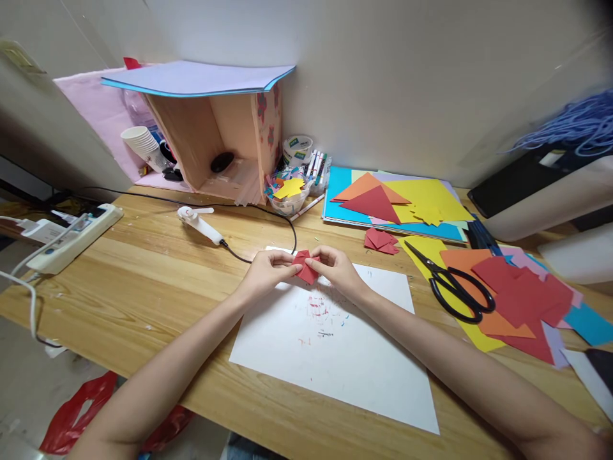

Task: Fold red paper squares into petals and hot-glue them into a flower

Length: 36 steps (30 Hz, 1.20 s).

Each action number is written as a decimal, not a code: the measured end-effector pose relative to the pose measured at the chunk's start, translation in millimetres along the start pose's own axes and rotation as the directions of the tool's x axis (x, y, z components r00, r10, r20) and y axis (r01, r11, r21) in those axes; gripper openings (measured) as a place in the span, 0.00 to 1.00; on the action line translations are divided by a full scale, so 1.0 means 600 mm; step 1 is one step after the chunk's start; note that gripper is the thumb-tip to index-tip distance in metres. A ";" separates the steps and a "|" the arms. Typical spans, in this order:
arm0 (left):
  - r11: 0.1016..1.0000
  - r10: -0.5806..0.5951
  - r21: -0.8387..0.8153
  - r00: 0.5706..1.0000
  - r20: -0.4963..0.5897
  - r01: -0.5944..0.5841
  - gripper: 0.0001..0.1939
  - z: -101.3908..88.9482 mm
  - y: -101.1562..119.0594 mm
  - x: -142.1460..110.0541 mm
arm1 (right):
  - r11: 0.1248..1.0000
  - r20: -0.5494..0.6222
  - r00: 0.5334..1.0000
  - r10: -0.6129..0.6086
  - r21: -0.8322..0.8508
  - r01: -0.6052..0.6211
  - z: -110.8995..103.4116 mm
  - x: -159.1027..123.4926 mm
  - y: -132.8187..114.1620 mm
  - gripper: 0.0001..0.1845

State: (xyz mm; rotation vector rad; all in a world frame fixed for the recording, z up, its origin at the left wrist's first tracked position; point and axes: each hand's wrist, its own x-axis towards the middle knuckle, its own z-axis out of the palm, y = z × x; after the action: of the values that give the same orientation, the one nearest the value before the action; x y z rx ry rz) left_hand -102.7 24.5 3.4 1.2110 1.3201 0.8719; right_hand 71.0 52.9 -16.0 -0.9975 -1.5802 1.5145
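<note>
In the head view, my only feed, I find the red paper (pixel 309 276) at the centre of the frame, over the upper part of the white sheet (pixel 378 358) on the worktop (pixel 143 275). The grip is grasping on both sides: the left hand (pixel 271 269) pinches the paper's left edge between thumb and fingers, the right hand (pixel 335 268) its right. The step looks to me like working small folds (the creases are too fine for me to read). To do it well, I'd steady the piece with the left fingertips, line up the edges before pressing, then run the right thumb along each crease, firmly but without tearing. Right of centre, a folded red piece (pixel 380 241) lies near the scissors (pixel 454 287).
</note>
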 end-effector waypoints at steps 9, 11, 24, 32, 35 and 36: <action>1.000 0.014 -0.008 1.000 0.009 -0.014 0.16 -0.001 -0.008 0.004 | 0.995 0.017 1.000 -0.009 -0.102 0.011 0.004 -0.002 -0.006 0.09; 1.000 0.024 0.012 1.000 0.005 -0.024 0.15 0.000 -0.009 0.004 | 0.990 0.016 1.000 -0.009 -0.142 0.011 0.005 -0.003 -0.006 0.10; 0.997 0.077 -0.028 0.997 0.006 -0.077 0.22 0.000 0.003 -0.002 | 0.995 0.018 1.000 0.000 -0.102 0.002 0.005 0.002 -0.003 0.12; 0.955 0.157 -0.193 0.938 -0.309 -0.224 0.14 -0.027 0.026 0.005 | 0.995 -0.015 1.000 0.013 -0.097 -0.015 0.003 0.002 0.002 0.13; 0.924 0.176 -0.212 0.846 -0.503 -0.319 0.16 -0.046 0.032 0.009 | 0.998 -0.021 0.998 0.056 -0.022 -0.056 0.004 0.002 0.000 0.15; 0.923 0.170 -0.203 0.821 -0.545 -0.326 0.18 -0.051 0.032 0.010 | 0.997 -0.016 0.997 0.075 0.009 -0.075 0.004 0.002 0.000 0.15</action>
State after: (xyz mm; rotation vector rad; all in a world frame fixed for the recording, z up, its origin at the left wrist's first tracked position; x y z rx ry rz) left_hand -128.7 38.8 24.5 0.9585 1.3988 1.6165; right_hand 68.2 52.7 -15.9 -1.0724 -1.5396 1.5585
